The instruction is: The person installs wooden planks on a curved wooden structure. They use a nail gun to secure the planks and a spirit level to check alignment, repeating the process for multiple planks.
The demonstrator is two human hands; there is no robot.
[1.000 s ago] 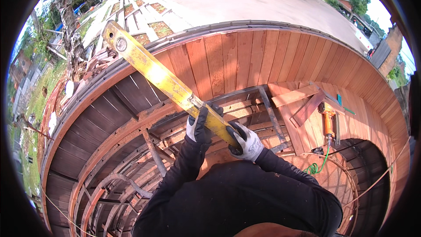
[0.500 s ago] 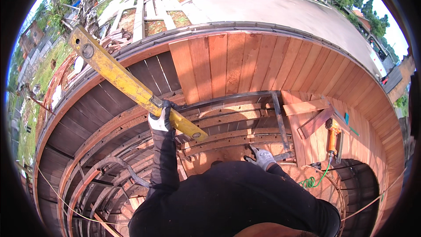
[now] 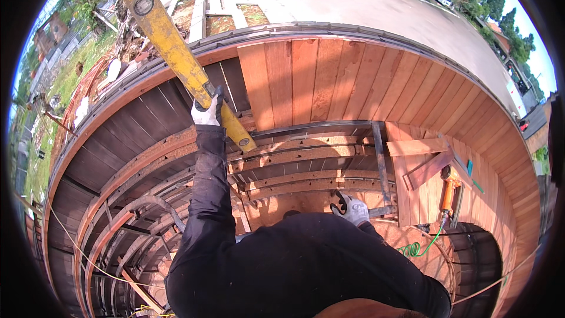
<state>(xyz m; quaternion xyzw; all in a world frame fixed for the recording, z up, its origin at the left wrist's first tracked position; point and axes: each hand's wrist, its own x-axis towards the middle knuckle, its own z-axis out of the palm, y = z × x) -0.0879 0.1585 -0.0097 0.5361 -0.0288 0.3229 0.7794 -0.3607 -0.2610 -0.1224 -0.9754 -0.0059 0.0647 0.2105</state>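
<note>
My left hand [image 3: 207, 112], in a white and dark glove, grips a worn yellow spirit level [image 3: 172, 44] near its lower end. The level slants across the curved wooden rim, with its far end up and to the left, beyond that rim. Its near end hangs over the curved frame ribs [image 3: 276, 162]. Held low and close to my body, my right hand [image 3: 354, 209] wears a similar glove. Its thumb and forefinger are apart and nothing shows between them; the other fingers are partly hidden.
Reddish wooden boards [image 3: 329, 82] line the curved wall ahead and right. On the boards at right lie an orange air tool [image 3: 449, 197] with a green coiled hose [image 3: 415, 249] and some loose wood pieces [image 3: 426, 171]. A dark metal bar [image 3: 379, 156] crosses the ribs.
My left hand has moved up and slightly left, carrying the level farther outward and turning it steeper. My right hand stays near the same place.
</note>
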